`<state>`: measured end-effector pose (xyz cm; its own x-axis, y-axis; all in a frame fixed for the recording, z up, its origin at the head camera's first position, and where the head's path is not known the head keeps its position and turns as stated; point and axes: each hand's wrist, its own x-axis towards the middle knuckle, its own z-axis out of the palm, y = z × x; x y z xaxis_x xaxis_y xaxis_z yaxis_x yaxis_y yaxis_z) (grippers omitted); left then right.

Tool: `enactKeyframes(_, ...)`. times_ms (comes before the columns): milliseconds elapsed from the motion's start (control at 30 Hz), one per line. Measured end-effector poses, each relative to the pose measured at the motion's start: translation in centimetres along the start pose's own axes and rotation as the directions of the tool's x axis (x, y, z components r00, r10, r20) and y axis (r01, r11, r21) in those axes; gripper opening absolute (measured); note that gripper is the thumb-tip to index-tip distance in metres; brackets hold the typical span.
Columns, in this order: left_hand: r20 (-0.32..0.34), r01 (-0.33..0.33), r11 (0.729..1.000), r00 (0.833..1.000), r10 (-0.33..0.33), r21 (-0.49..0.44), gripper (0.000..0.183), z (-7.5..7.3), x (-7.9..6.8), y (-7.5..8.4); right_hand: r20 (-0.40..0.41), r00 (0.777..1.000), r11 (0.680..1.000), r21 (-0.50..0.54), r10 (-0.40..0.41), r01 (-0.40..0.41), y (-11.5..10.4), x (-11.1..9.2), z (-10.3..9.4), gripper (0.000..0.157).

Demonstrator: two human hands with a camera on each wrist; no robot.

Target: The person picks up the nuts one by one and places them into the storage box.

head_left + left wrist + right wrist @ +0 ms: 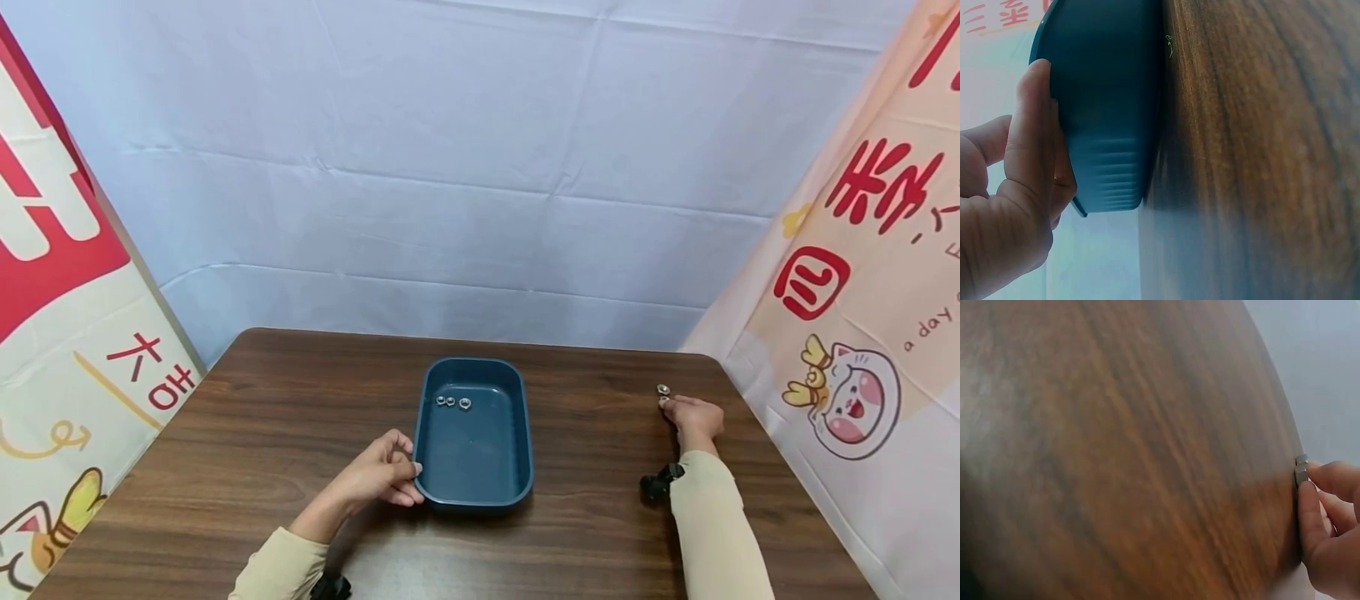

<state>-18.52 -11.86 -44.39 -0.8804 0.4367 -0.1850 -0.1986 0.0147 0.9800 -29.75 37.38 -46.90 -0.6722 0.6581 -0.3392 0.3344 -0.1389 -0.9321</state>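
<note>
A blue plastic tray [472, 492] sits on the wooden table, with three metal hex nuts [465, 404] lying in a row toward its far end. My left hand [382, 473] holds the tray's left rim near the front corner; the left wrist view shows its fingers against the outer wall [1107, 112]. Far off to the right, my right hand [696, 418] pinches a hex nut [1301, 474] between thumb and finger, down at the table surface. Just beyond it lies another hex nut [663, 389].
The brown wooden table [300, 400] has rounded far corners. A pale cloth [450, 208] hangs behind it, and printed cloths [855, 375] hang at both sides. Dark wrist cameras [660, 485] are strapped over the sleeves.
</note>
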Motion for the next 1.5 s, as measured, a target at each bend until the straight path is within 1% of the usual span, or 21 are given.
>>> enactKeyframes(200, 0.001, 0.009, 1.000, 1.000, -0.009, 0.003, 0.027, 0.0, 0.2, -0.1, -0.009, 0.999, 0.989, -0.142, -0.053, 0.051, -0.2, 0.3, 0.2, 0.008)
enactKeyframes(267, 0.001, 0.008, 1.000, 1.000, -0.008, 0.005, 0.027, 0.0, 0.2, -0.1, -0.012, 0.998, 0.987, -0.151, -0.064, 0.061, -0.3, 0.4, 0.3, 0.009)
enactKeyframes(367, 0.000, 0.007, 1.000, 1.000, -0.007, 0.005, 0.027, 0.1, 0.3, 0.0, -0.021, 0.995, 0.968, -0.235, -0.101, 0.093, -0.3, 0.4, 0.3, 0.005)
enactKeyframes(433, 0.000, 0.008, 1.000, 1.000, -0.008, 0.006, 0.027, 0.1, 0.4, 0.1, -0.018, 0.993, 0.957, -0.268, -0.118, 0.109, -0.2, 0.3, 0.3, 0.007)
enactKeyframes(500, 0.001, 0.007, 1.000, 1.000, -0.007, 0.005, 0.028, 0.1, 0.4, 0.1, -0.011, 0.989, 0.933, -0.333, -0.146, 0.134, -0.2, 0.1, 0.2, 0.012)
enactKeyframes(533, 0.003, 0.003, 1.000, 1.000, -0.003, 0.004, 0.028, 0.1, 0.4, 0.1, -0.006, 0.988, 0.928, -0.345, -0.151, 0.140, -0.2, 0.0, 0.2, 0.014)
enactKeyframes(600, 0.003, 0.004, 1.000, 1.000, -0.004, 0.003, 0.029, 0.1, 0.5, 0.1, 0.006, 0.984, 0.901, -0.400, -0.179, 0.166, -0.2, -0.2, 0.2, 0.018)
enactKeyframes(700, 0.003, 0.001, 1.000, 1.000, -0.001, 0.002, 0.028, 0.1, 0.6, 0.1, 0.045, 0.974, 0.850, -0.479, -0.223, 0.217, -0.2, -0.2, 0.1, 0.023)
enactKeyframes(767, 0.003, 0.005, 1.000, 1.000, -0.005, 0.003, 0.028, 0.0, 0.6, 0.0, 0.072, 0.963, 0.808, -0.530, -0.260, 0.257, -0.2, -0.2, 0.1, 0.025)
enactKeyframes(800, 0.003, 0.005, 1.000, 1.000, -0.005, 0.003, 0.028, 0.0, 0.6, 0.1, 0.089, 0.958, 0.795, -0.539, -0.273, 0.277, -0.2, -0.1, 0.1, 0.025)
enactKeyframes(867, 0.004, 0.007, 1.000, 1.000, -0.007, 0.002, 0.027, 0.0, 0.6, 0.1, 0.109, 0.950, 0.776, -0.553, -0.293, 0.303, -0.1, -0.1, 0.2, 0.025)
enactKeyframes(900, 0.005, 0.006, 1.000, 1.000, -0.006, 0.000, 0.027, 0.0, 0.6, 0.1, 0.114, 0.948, 0.777, -0.548, -0.298, 0.310, -0.1, -0.2, 0.2, 0.023)
enactKeyframes(1000, 0.006, 0.010, 1.000, 1.000, -0.010, -0.001, 0.027, 0.0, 0.5, 0.1, 0.117, 0.947, 0.795, -0.518, -0.300, 0.316, 0.2, -0.3, 0.3, 0.020)
enactKeyframes(1067, 0.003, 0.011, 1.000, 1.000, -0.011, 0.000, 0.027, 0.0, 0.4, 0.1, 0.122, 0.955, 0.846, -0.443, -0.272, 0.298, 0.3, -0.5, 0.3, 0.018)
enactKeyframes(1167, -0.005, 0.009, 1.000, 1.000, -0.009, -0.002, 0.028, -0.1, 0.3, 0.1, 0.157, 0.966, 0.946, -0.223, -0.205, 0.237, 0.4, -0.7, 0.4, 0.013)
enactKeyframes(1200, -0.005, 0.007, 1.000, 1.000, -0.007, -0.005, 0.028, -0.1, 0.2, 0.0, 0.168, 0.969, 0.970, -0.134, -0.180, 0.203, 0.4, -0.7, 0.4, 0.013)
enactKeyframes(1233, -0.005, 0.008, 1.000, 1.000, -0.008, -0.007, 0.028, -0.1, 0.2, 0.0, 0.180, 0.972, 0.986, -0.042, -0.151, 0.161, 0.4, -0.7, 0.4, 0.013)
enactKeyframes(1267, -0.004, 0.008, 1.000, 1.000, -0.008, -0.009, 0.029, -0.1, 0.2, 0.0, 0.189, 0.973, 0.991, 0.036, -0.134, 0.130, 0.4, -0.7, 0.5, 0.016)
enactKeyframes(1333, -0.001, 0.010, 1.000, 1.000, -0.010, -0.013, 0.029, -0.1, 0.2, -0.1, 0.189, 0.976, 0.986, 0.148, -0.104, 0.076, 0.4, -0.6, 0.5, 0.021)
enactKeyframes(1400, -0.001, 0.010, 1.000, 1.000, -0.010, -0.012, 0.029, -0.1, 0.1, -0.2, 0.184, 0.979, 0.978, 0.199, -0.093, 0.055, 0.5, -0.6, 0.6, 0.028)
enactKeyframes(1500, -0.009, 0.004, 1.000, 1.000, -0.004, -0.011, 0.028, 0.0, 0.1, -0.2, 0.191, 0.977, 0.973, 0.226, -0.095, 0.051, 0.6, -0.6, 0.6, 0.032)
